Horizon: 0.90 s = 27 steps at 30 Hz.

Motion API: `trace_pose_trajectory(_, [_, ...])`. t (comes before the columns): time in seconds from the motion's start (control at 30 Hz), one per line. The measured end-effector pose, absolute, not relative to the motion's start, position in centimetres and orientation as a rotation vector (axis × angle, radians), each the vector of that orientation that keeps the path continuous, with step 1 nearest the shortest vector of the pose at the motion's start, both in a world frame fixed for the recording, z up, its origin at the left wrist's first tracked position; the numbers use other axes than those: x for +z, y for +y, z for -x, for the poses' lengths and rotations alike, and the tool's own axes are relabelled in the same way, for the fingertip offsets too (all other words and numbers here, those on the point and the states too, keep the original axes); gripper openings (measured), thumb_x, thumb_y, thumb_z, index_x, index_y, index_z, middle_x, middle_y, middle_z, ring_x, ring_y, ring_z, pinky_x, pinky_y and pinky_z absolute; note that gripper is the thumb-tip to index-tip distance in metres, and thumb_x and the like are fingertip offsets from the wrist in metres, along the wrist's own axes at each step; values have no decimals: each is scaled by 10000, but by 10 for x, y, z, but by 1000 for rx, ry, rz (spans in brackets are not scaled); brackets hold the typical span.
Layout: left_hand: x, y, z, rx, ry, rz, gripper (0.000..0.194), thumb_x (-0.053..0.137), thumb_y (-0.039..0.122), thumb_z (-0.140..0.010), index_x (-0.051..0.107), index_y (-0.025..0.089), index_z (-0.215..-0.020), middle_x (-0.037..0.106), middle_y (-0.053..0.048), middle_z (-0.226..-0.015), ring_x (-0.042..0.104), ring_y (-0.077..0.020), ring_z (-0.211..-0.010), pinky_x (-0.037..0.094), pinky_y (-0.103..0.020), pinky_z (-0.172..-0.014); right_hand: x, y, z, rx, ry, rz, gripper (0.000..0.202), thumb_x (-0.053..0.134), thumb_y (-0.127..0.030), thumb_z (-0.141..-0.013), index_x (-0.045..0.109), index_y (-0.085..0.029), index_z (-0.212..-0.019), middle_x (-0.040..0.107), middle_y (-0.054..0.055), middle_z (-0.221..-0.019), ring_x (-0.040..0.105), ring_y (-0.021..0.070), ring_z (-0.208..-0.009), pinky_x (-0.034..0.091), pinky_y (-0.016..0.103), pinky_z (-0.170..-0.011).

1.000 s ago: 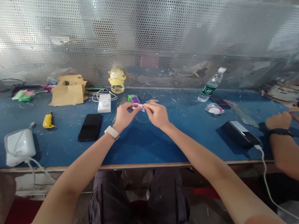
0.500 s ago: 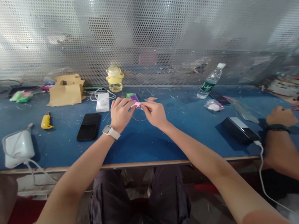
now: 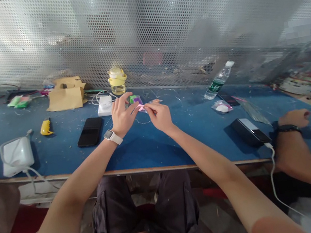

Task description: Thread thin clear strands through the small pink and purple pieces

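A small, soft-looking pink piece (image 3: 141, 107) is held just above the table between my two hands; its exact kind is too small to make out. My left hand (image 3: 123, 116), with a pale-banded watch on its wrist, pinches the piece's left end while its other fingers are raised and spread. At the other end, the thumb and fingertips of my right hand (image 3: 159, 115) close on it, the remaining fingers curled. Just behind the piece lie small green and purple packets (image 3: 137, 100), partly covered by my left fingers. A thin strand (image 3: 144, 123) curves on the table below.
Left of my hands are a black phone (image 3: 90, 131), white charger (image 3: 104, 105), yellow cutter (image 3: 46, 127) and yellow-lidded bottle (image 3: 117, 81). To the right stand a water bottle (image 3: 219, 81) and black power bank (image 3: 250, 132). A co-worker's hands (image 3: 293, 119) work at far right.
My left hand's upper fingers have lifted and spread away from the pink piece. My right hand has hardly moved. The co-worker's hands have drawn farther apart.
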State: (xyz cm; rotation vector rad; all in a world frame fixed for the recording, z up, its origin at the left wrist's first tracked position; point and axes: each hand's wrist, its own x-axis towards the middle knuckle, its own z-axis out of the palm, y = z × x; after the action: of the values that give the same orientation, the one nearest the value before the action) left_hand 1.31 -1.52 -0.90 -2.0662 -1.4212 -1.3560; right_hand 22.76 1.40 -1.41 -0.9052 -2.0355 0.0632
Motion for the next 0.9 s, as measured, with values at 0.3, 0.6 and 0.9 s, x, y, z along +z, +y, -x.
trace_pose_trajectory(0.3, [-19, -8, -17, -1358, -1454, 2202, 165, 730, 249, -1152, 893, 249, -1182, 699, -154, -1590, 697, -358, -1313, 547, -597, -1199, -14, 19, -232, 16, -2114, 863, 461, 506, -399, -1252, 916, -201, -1327, 861, 95, -979, 799, 257, -928, 556, 358, -874])
trace_pose_trajectory(0.6, [-38, 20, -12, -1605, -1561, 2547, 66, 816, 164, -1029, 855, 207, -998, 763, -135, -1324, 742, -286, -1281, 597, -506, -1218, -15, 34, -247, -215, -2350, 952, 370, 553, -276, -1215, 911, -261, -1304, 853, 91, -1050, 762, 250, -1012, 434, 334, -712])
trace_pose_trajectory(0.9, [-40, 22, -6, -1951, -1803, 2816, 175, 857, 393, -945, 899, 224, -937, 858, -120, -1116, 778, -272, -1070, 629, -402, -919, -15, 36, -248, -198, -2376, 970, 377, 534, -271, -1203, 909, -244, -1240, 865, 95, -1066, 752, 254, -959, 437, 359, -712])
